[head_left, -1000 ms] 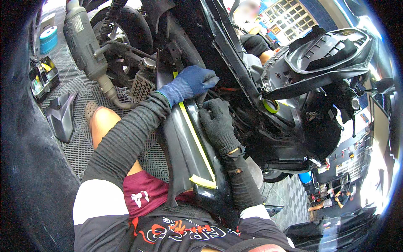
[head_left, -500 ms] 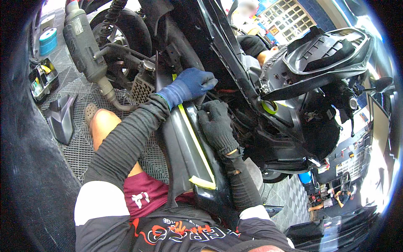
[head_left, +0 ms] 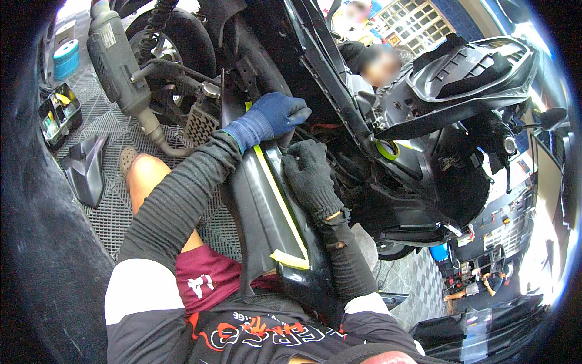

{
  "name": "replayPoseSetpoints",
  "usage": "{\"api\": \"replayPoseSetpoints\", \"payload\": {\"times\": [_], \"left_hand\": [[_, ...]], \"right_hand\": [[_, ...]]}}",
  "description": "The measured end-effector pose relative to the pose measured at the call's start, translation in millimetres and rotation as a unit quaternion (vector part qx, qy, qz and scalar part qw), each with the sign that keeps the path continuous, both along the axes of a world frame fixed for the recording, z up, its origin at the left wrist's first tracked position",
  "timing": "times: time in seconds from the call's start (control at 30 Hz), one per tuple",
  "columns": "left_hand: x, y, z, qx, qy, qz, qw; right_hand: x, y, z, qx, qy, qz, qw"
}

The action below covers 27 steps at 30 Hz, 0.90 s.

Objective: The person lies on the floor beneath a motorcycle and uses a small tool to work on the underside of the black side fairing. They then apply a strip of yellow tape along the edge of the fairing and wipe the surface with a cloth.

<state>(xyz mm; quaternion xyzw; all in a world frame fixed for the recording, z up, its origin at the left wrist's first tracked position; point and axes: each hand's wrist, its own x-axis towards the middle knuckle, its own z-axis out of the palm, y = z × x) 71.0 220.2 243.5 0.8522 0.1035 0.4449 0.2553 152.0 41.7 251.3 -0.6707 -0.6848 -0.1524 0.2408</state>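
Note:
My left hand point(head_left: 273, 118), in a blue glove, is closed over the upper part of a long black body panel point(head_left: 254, 212) lying across my lap; what its fingertips hold is hidden. Just below, my right hand point(head_left: 306, 179), in a dark knit glove, has its fingers curled on the panel's right edge. A yellow tape strip point(head_left: 280, 203) runs down the panel and bends into a folded end point(head_left: 290, 259). A partly stripped black scooter point(head_left: 424, 206) stands beside me, with a roll of yellow-green tape point(head_left: 388, 151) resting on its bodywork.
An exhaust point(head_left: 115, 60) and rear wheel point(head_left: 182, 36) are at upper left, beside a parts tray point(head_left: 59, 112), blue spool point(head_left: 66, 57) and loose black cover point(head_left: 86, 170) on grid flooring. A co-worker point(head_left: 379, 64) is behind the scooter; another person point(head_left: 488, 285) is farther right.
The co-worker's head has come into view behind the scooter. My hands have stayed on the panel, shifting only slightly in the picture.

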Motion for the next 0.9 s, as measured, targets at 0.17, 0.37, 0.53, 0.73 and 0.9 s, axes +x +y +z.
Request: {"api": "replayPoseSetpoints", "payload": {"times": [0.17, 0.37, 0.53, 0.73, 0.9], "left_hand": [[-0.5, -2.8, 3.7, -0.006, -0.003, 0.0, 1.0], [-3.2, 1.8, 0.8, -0.003, 0.017, 0.006, 1.0], [0.3, -1.2, 1.3, 0.005, -0.006, -0.003, 1.0], [3.2, 3.3, -2.6, 0.005, -0.012, -0.004, 1.0], [1.4, 3.1, -1.5, 0.002, 0.008, -0.014, 1.0]], "right_hand": [[5.2, -0.3, -3.5, 0.015, 0.03, 0.028, 0.999], [-0.1, 3.3, -3.1, 0.021, 0.008, 0.024, 0.999], [0.9, -1.5, -0.4, 0.011, -0.006, 0.027, 1.0], [-1.0, 3.9, 0.9, 0.02, -0.025, 0.031, 0.999], [-0.8, 4.4, 1.9, 0.015, -0.042, 0.034, 0.998]]}}
